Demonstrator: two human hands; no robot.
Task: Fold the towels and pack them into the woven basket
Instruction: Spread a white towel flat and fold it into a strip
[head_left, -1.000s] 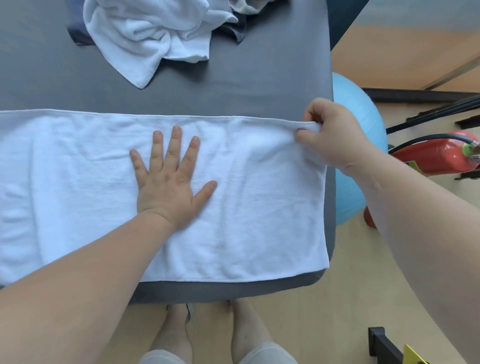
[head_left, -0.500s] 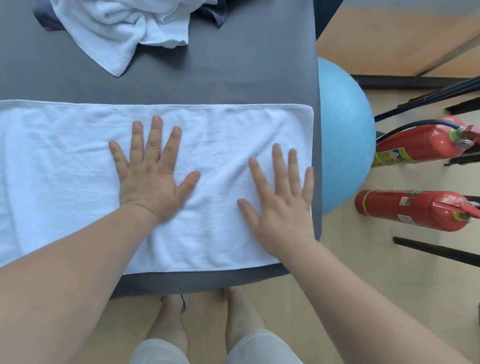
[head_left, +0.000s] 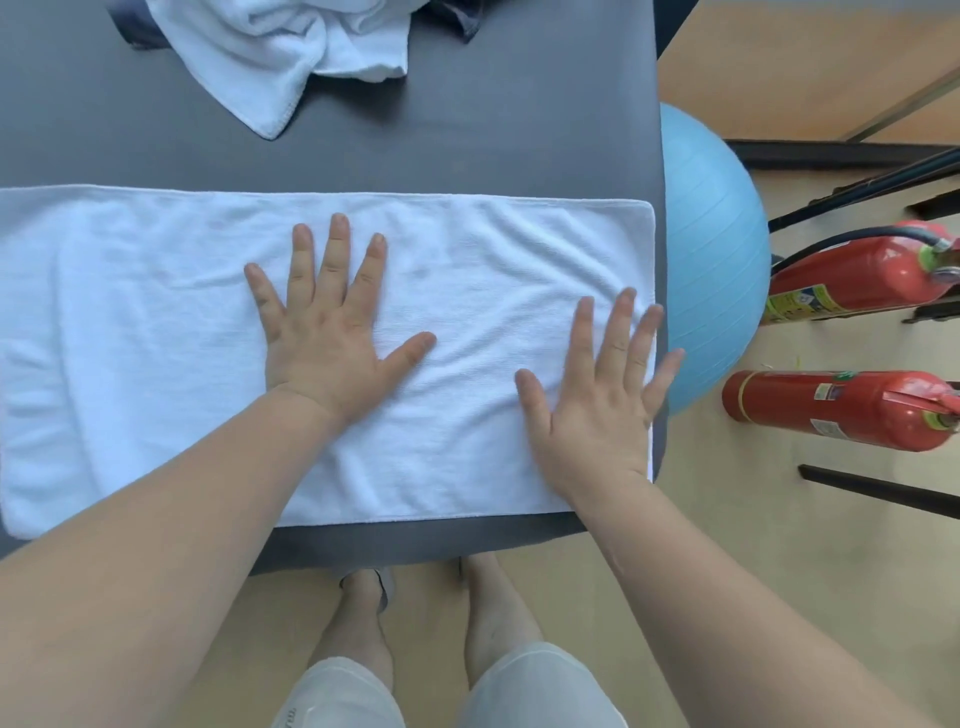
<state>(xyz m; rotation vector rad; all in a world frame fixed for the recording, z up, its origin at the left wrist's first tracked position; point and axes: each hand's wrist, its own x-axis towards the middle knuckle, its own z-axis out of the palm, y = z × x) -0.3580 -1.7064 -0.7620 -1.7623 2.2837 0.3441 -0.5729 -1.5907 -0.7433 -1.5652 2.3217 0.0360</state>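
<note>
A long white towel (head_left: 156, 338) lies flat across the grey table (head_left: 493, 130), its right end at the table's right edge. My left hand (head_left: 332, 332) rests palm down on the middle of the towel with fingers spread. Palm down on the towel's right end is my right hand (head_left: 602, 395), fingers apart and its little finger past the table edge. Neither hand holds anything. A crumpled white towel (head_left: 280, 47) sits at the back of the table. No woven basket is in view.
A blue exercise ball (head_left: 711, 249) presses against the table's right side. Two red fire extinguishers (head_left: 841, 410) lie on the wooden floor to the right, next to black metal bars. A dark cloth (head_left: 467, 21) peeks from behind the crumpled towel.
One second ago my right hand pinched the towel's far right corner. It let go, came down flat on the towel, and has since slid rightward to the towel's end. My left hand stayed put.
</note>
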